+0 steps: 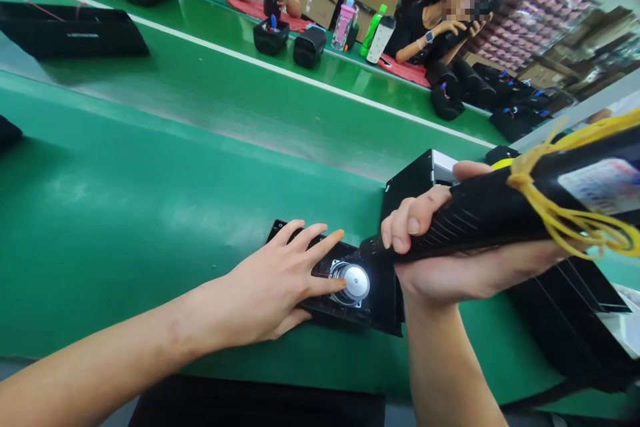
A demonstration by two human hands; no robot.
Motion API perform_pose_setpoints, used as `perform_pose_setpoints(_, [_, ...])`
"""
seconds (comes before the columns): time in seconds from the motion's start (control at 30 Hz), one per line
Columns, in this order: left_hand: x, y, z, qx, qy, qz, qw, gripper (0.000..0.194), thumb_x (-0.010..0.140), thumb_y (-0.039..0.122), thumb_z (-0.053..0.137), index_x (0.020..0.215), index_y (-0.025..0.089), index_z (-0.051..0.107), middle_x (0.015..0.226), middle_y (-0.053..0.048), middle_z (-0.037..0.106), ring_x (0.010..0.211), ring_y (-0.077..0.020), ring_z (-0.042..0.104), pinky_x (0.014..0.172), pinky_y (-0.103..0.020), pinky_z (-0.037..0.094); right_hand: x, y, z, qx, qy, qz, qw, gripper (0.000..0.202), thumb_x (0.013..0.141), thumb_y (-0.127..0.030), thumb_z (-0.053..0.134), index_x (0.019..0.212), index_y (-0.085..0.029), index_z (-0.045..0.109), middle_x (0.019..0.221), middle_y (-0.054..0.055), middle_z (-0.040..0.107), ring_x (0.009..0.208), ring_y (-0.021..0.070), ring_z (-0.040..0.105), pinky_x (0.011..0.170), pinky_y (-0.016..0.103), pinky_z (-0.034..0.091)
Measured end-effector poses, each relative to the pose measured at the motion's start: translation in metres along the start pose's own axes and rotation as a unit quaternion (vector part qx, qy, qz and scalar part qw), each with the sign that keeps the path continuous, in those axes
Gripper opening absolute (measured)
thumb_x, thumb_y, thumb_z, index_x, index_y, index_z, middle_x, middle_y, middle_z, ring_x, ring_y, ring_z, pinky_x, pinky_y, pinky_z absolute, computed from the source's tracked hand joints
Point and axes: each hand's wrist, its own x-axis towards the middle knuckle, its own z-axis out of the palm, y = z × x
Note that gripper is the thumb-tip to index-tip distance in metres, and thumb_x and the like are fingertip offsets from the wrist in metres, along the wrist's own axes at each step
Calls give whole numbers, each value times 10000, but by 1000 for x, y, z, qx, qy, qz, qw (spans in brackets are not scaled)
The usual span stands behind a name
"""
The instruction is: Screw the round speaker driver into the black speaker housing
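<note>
My right hand point(440, 247) is wrapped round a black electric screwdriver point(500, 207), which has a yellow cord tied about its body. The tool's front end points down left, over a black speaker panel point(385, 307) lying on the green bench. Set into that panel is a round silver speaker driver point(356, 282) in a square frame. My left hand point(285, 280) lies on the panel with its fingers spread, one fingertip at the driver's edge. The screwdriver's bit and any screw below it cannot be made out.
Behind my right hand stands a black box-shaped housing point(407, 180). More black parts point(565, 320) lie at the right. Across the green bench point(200, 107), two people handle black speaker housings near bottles point(344, 23). A long black panel point(75, 33) lies far left.
</note>
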Motion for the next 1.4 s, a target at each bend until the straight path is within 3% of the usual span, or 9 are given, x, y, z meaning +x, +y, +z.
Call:
perform_pose_setpoints(0.2, [1,-1,1,-1,6,8,1000,562,925,423,720,1461,403,552,1701,-161,319,1501,-436,385,1194,-654,320,-5,11,-4,17,-16,16,1000,694,924,-848,378,1100,-265,711,577,-69,561,359,100,472,323,226,403])
perform_pose_setpoints(0.4, [1,0,-1,-14,6,3,1000,617,865,391,789,1447,399,584,1698,-120,337,1478,-418,395,1190,-632,312,-5,19,-3,-13,-6,6,1000,744,922,-863,281,1140,-279,688,573,-56,531,348,120,447,298,239,349])
perform_pose_setpoints(0.53, [2,0,-1,-19,14,3,1000,624,844,380,810,1434,391,607,1688,-113,356,1458,-412,416,1177,-608,328,-6,21,-1,-44,17,11,999,687,906,-847,325,1107,-287,669,559,-61,488,338,122,420,296,240,312])
perform_pose_setpoints(0.8, [3,1,-4,-15,4,2,1000,608,856,388,798,1434,384,607,1680,-113,363,1452,-409,413,1171,-616,328,-9,19,1,-13,-3,41,999,615,927,-792,425,1127,-275,690,589,-58,545,367,123,457,326,256,370])
perform_pose_setpoints(1.03, [5,0,-5,-17,-6,1,1000,597,882,397,766,1452,383,593,1625,-139,396,1459,-426,396,1166,-642,321,-17,21,0,33,-63,75,995,676,823,-878,538,1079,-273,696,611,-56,592,377,116,451,333,255,364])
perform_pose_setpoints(1.4, [5,1,-5,-37,1,1,999,500,930,360,689,1427,357,630,1565,-121,454,1419,-414,421,1156,-629,331,-19,29,-4,44,-137,55,988,496,958,-696,486,1097,-277,710,598,-50,573,357,117,411,311,242,361])
